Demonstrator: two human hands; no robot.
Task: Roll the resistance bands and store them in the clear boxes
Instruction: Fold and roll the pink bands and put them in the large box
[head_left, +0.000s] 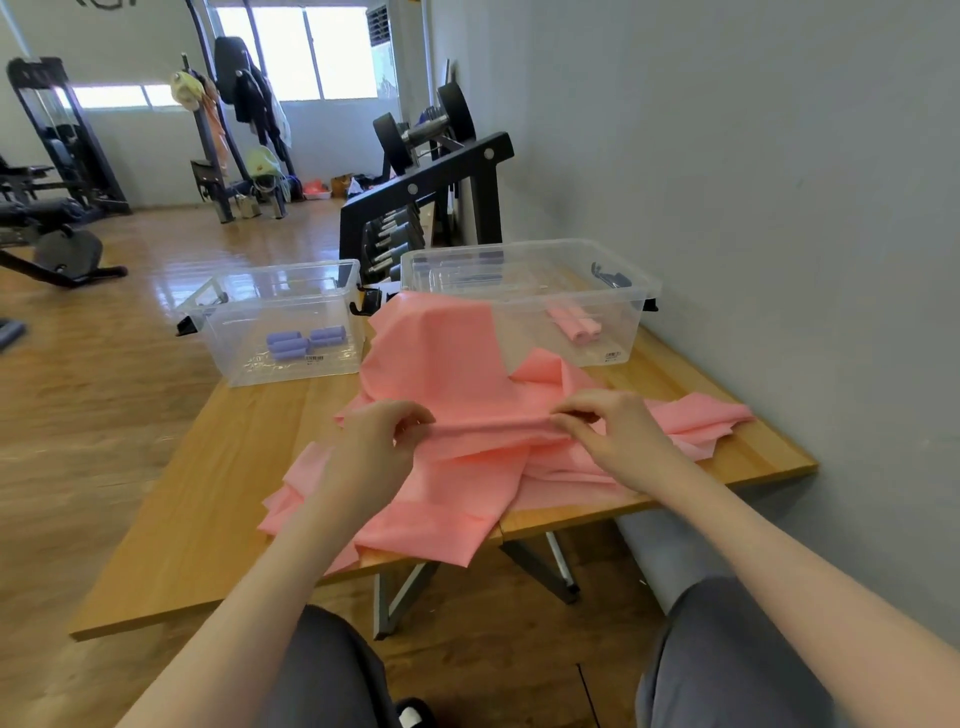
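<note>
Seated at the bench (208, 493), both hands, left (382, 441) and right (613, 431), pinched a folded edge of the pink band (447, 364), which sprawled against the right box (530, 291). Loose layers underneath risked bunching into a lopsided roll.

Both bare forearms are stretched forward. The left hand (382, 441) and right hand (613, 428) are held level and apart, thumbs and curled fingertips pinched on pink band (467, 374) between them.

Two boxes (275, 322) (530, 296) side by side behind bands (447, 395) on table (218, 493)
</note>
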